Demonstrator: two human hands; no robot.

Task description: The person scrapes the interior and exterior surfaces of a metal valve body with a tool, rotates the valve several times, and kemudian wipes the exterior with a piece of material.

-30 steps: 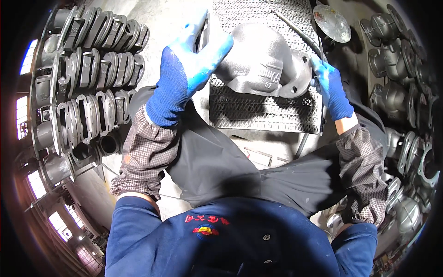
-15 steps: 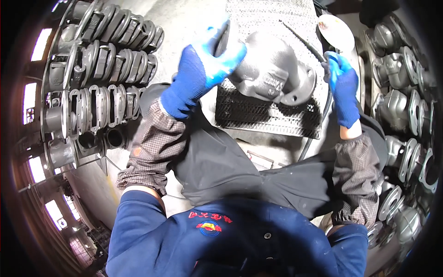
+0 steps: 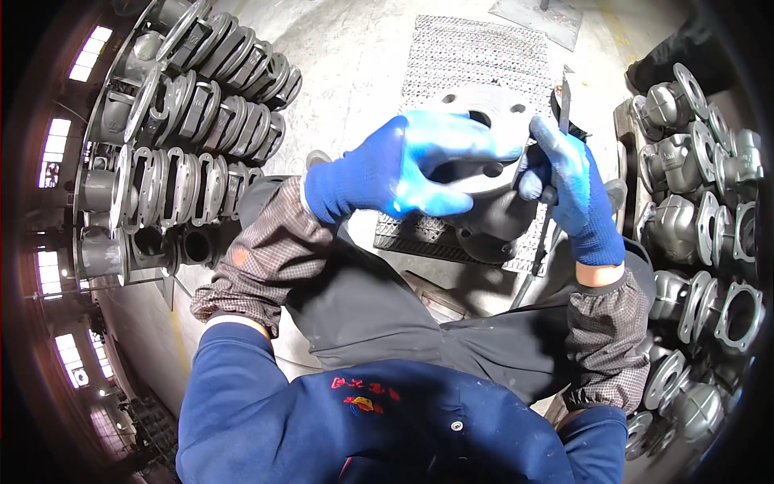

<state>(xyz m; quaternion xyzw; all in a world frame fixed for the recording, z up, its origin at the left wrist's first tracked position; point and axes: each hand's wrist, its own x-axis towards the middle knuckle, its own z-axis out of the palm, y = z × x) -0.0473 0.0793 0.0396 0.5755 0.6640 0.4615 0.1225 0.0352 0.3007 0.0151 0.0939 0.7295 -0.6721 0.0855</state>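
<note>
A grey metal valve-body casting [image 3: 488, 222] sits tilted on a textured mat [image 3: 476, 52] before my knees, its bright round flange [image 3: 504, 103] facing up. My left hand [image 3: 395, 165], in a blue coated glove, is closed on the flange, with fingers across its opening and the thumb at the near rim. Beside the casting's right side, my gloved right hand [image 3: 579, 194] has its fingers curled around a slim dark tool [image 3: 565, 101] that sticks up past the thumb. Most of the tool is hidden by the hand, so its kind is unclear.
Rows of flanged castings [image 3: 185, 189] are stacked at the left. More valve bodies [image 3: 681, 222] stand in rows along the right. A flat plate [image 3: 542, 18] lies on the floor beyond the mat. A dark hose or rod [image 3: 528, 282] runs below the casting.
The casting has been turned so its flange faces up. My left hand has moved right and down onto the flange. My right hand has come closer to it, and the tool now points upward.
</note>
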